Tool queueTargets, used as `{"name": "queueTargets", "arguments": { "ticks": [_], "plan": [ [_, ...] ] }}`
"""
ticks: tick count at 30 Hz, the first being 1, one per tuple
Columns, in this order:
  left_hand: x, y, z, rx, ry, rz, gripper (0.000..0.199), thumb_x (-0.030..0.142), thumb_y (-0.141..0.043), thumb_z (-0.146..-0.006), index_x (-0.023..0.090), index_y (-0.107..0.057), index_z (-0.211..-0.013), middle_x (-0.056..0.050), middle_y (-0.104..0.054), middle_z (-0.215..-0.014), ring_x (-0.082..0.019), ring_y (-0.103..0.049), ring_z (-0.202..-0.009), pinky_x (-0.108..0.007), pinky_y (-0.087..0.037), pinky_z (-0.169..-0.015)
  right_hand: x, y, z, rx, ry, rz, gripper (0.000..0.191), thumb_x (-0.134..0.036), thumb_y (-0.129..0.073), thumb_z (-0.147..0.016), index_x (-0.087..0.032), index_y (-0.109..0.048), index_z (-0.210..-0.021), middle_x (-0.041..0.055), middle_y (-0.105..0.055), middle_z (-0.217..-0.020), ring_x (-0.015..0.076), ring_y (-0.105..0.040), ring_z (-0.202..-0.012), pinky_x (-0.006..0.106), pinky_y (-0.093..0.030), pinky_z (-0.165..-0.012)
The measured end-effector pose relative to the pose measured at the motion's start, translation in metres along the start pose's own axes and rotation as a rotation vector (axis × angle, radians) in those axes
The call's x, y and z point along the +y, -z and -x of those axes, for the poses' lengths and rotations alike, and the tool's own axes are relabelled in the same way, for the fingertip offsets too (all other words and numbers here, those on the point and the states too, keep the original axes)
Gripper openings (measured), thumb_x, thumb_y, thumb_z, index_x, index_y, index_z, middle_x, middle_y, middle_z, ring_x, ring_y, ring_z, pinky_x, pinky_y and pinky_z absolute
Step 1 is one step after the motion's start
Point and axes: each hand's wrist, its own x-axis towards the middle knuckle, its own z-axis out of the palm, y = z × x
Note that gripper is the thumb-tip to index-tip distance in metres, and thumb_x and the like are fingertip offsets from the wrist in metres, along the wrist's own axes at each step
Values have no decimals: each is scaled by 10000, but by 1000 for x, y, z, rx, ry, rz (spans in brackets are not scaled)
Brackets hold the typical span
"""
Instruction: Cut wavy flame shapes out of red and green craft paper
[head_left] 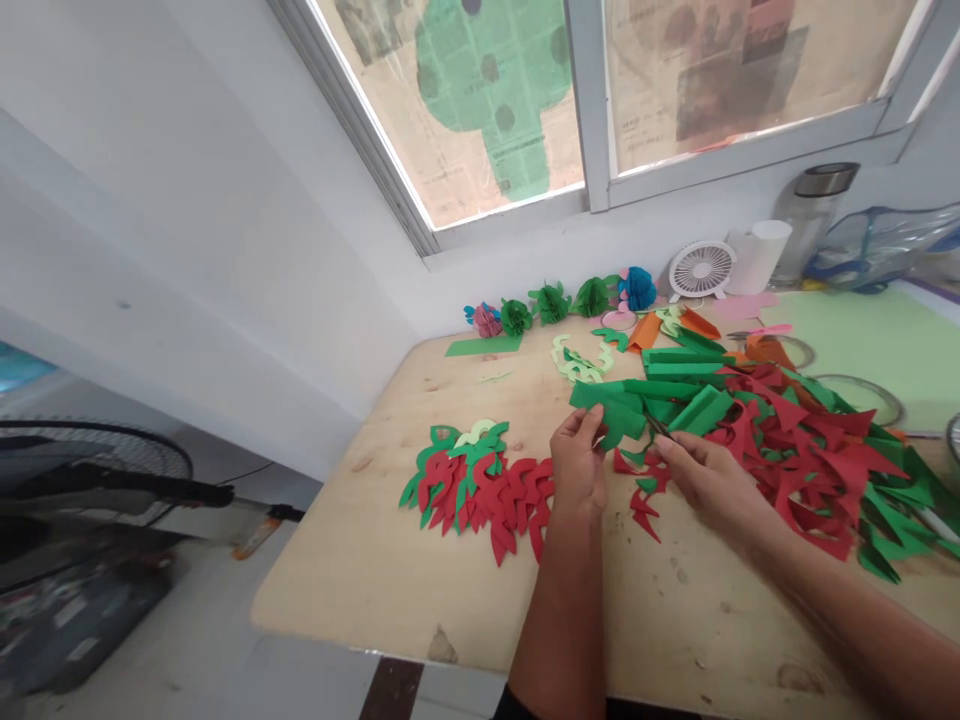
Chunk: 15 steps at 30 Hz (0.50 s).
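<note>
My left hand [581,455] pinches a green piece of paper [619,412] just above the table. My right hand [701,470] is closed on a pair of scissors [658,427], mostly hidden by the fingers, with the dark blades meeting the paper's right edge. Left of my left hand lies a pile of red cut paper shapes [517,495] mixed with green cut shapes [442,437]. Beside my right hand spreads a heap of red scraps [802,450] and green scraps [697,408]. A few small red bits [645,510] rest between my forearms.
Honeycomb paper balls [551,302] line the wall at the back of the wooden table [360,560]. A small white fan [703,270], a glass bottle [814,215] and a pale green sheet [847,330] are at the back right. A black floor fan [90,490] stands left of the table.
</note>
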Motion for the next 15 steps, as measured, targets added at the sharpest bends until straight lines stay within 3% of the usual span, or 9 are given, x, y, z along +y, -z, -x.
{"name": "queueTargets", "arguments": {
  "ticks": [3,6,9,12,15],
  "plan": [
    [-9,-7,3,-9,20,54,377,333,-802,-458,165,-529,-657,30,-567,-615,-79,-515,-532,-230,-427,-556,-1,1,-3,95,35,4,321,-473,-645,-710,-180,-619,-837,-2,-596,-648,135,-494,-527,233,-349,-454],
    [-18,-12,7,-41,57,94,401,313,-818,-430,165,-527,-663,9,-601,-658,-98,-547,-561,-242,-444,-566,2,1,-5,116,-29,-15,311,-435,-684,-660,-181,-609,-821,-59,-455,-491,99,-367,-418,219,-241,-383],
    [-22,-13,8,-37,56,91,384,287,-810,-454,168,-518,-673,21,-595,-668,-88,-544,-566,-232,-440,-576,3,0,-4,80,-61,-161,332,-497,-665,-671,-194,-530,-685,-107,-274,-421,61,-201,-369,215,-134,-367],
    [-22,-13,9,-29,35,76,354,259,-795,-491,168,-500,-665,36,-577,-658,-72,-528,-549,-216,-420,-565,2,0,-2,63,-33,-246,389,-545,-624,-699,-206,-458,-604,-106,-248,-426,55,-169,-375,226,-114,-368],
    [-21,-13,10,-37,57,100,366,231,-795,-485,172,-478,-660,46,-561,-638,-67,-518,-526,-207,-402,-535,1,0,-4,114,-29,-143,347,-498,-682,-645,-193,-516,-656,-101,-277,-444,60,-200,-392,222,-128,-378]
  ]
}}
